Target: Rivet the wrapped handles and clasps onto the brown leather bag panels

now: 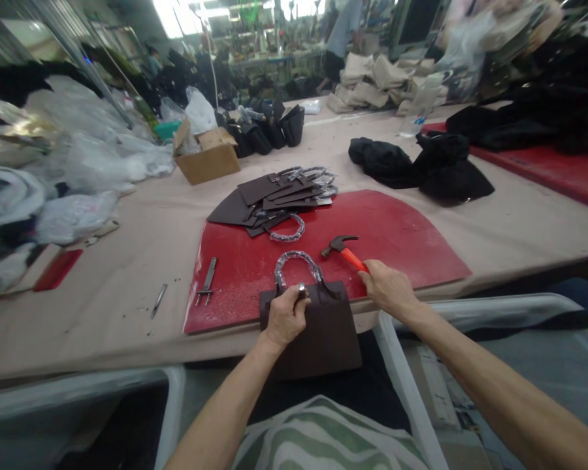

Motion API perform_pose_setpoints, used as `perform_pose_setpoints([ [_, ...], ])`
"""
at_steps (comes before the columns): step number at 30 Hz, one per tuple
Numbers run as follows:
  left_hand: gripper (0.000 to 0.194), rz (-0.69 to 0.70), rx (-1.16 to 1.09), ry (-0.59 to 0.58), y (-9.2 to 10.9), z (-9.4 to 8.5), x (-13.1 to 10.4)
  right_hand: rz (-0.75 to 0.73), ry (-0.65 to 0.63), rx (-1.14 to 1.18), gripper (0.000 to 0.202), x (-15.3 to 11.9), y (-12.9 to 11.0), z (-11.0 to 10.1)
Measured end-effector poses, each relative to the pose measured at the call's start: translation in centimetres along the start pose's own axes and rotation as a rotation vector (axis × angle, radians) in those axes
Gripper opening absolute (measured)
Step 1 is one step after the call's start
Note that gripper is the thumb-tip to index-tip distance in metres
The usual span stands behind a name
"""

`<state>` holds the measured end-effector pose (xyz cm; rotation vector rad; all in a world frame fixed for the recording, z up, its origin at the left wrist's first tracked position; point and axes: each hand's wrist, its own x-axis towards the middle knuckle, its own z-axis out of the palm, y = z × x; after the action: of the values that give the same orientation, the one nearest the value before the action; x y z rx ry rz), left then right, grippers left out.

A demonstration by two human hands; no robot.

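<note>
My right hand (389, 287) is closed around the orange handle of a claw hammer (340, 244), its head held over the red mat. In my closed left hand (287, 316) is a short metal punch (301, 288); only its shiny top end shows, and the rest is hidden by the fingers. The hand rests on a dark brown bag panel (323, 333), near the base of its plastic-wrapped handle (298, 256). That panel overlaps the front edge of the red mat (387, 228) and hangs toward my lap.
Several brown panels with wrapped handles (274, 196) are piled on the mat's far side. A pronged metal tool (207, 281) lies at its left. Beyond are a cardboard box (208, 160), black bags (264, 130) and black fabric pieces (421, 166). White-rimmed bins (176, 391) stand below the table edge.
</note>
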<state>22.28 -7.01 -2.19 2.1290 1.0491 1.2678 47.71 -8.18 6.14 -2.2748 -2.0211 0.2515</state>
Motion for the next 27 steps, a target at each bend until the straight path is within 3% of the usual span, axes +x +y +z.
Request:
perform_pose_setpoints([
  [4, 0.010, -0.022, 0.009, -0.005, -0.3, -0.1, -0.1, -0.296, 0.208, 0.118, 0.047, -0.4, -2.6, 2.3],
  [7, 0.011, -0.040, 0.018, -0.013, -0.1, -0.1, 0.0, -0.478, 0.161, 0.222, 0.053, -1.2, -4.9, 4.5],
  [9, 0.010, -0.099, -0.034, 0.001, 0.4, -0.1, 0.2, -0.487, 0.133, 0.230, 0.054, -1.4, -5.9, 5.6],
  [13, 0.014, -0.387, -0.272, 0.148, 1.3, -1.7, 0.6, -0.440, 0.120, 0.238, 0.054, -1.2, -6.2, 6.4],
  [16, 0.025, -0.528, -0.341, 0.292, -0.4, -5.4, 0.9, -0.435, 0.105, 0.244, 0.054, -0.9, -6.0, 6.1],
  [18, 0.029, -0.588, -0.211, 0.363, -2.7, -9.3, 1.4, -0.435, 0.110, 0.239, 0.053, -0.9, -5.9, 6.0],
  [20, 0.028, -0.681, 0.119, 0.292, -5.2, -13.8, 1.8, -0.443, 0.139, 0.227, 0.052, -0.8, -5.8, 6.2],
  [23, 0.025, -0.840, 0.640, 0.087, -8.3, -20.4, 2.5, -0.484, 0.227, 0.211, 0.050, -0.2, -5.4, 7.4],
  [25, 0.020, -0.910, 0.801, 0.044, -9.8, -23.8, 2.8, -0.518, 0.292, 0.212, 0.049, 0.5, -5.1, 8.5],
  [27, 0.018, -0.958, 0.866, 0.032, -11.1, -25.7, 2.9, -0.541, 0.343, 0.212, 0.050, 1.0, -4.9, 9.2],
])
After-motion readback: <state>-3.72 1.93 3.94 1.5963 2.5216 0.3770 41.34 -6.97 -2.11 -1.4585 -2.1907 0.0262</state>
